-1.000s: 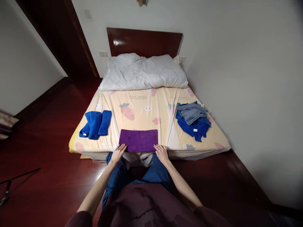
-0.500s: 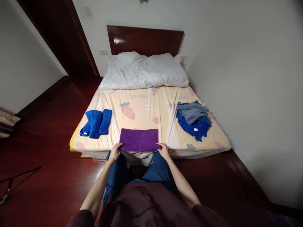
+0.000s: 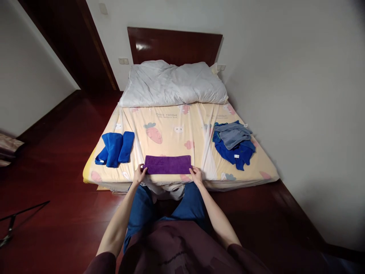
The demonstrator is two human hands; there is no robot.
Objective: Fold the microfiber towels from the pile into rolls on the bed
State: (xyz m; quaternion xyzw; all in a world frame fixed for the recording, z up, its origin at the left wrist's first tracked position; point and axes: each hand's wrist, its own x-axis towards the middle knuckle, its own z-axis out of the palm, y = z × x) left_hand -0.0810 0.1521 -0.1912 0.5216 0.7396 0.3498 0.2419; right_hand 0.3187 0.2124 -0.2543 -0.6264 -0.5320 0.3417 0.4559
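Observation:
A purple towel (image 3: pixel 167 165), folded into a long narrow strip, lies near the front edge of the bed. My left hand (image 3: pixel 139 174) pinches its near left corner between thumb and fingers. At the opposite end, my right hand (image 3: pixel 196 175) grips the near right corner the same way. Folded blue towels (image 3: pixel 114 149) lie on the bed to the left of my left hand. Over on the right is a loose pile of crumpled blue cloths (image 3: pixel 234 153) with a grey cloth (image 3: pixel 234 136) on top.
The bed (image 3: pixel 168 125) has a cream sheet printed with carrots and rabbits. A white quilt (image 3: pixel 173 84) lies folded below the dark wooden headboard (image 3: pixel 173 46). A wall (image 3: pixel 308 114) runs along the right side. A black metal bar (image 3: pixel 25 211) shows over the red floor at left.
Both hands have moved a little away from me, carrying the towel's near edge up over it. The purple towel is now a narrower strip. The other cloths stay put.

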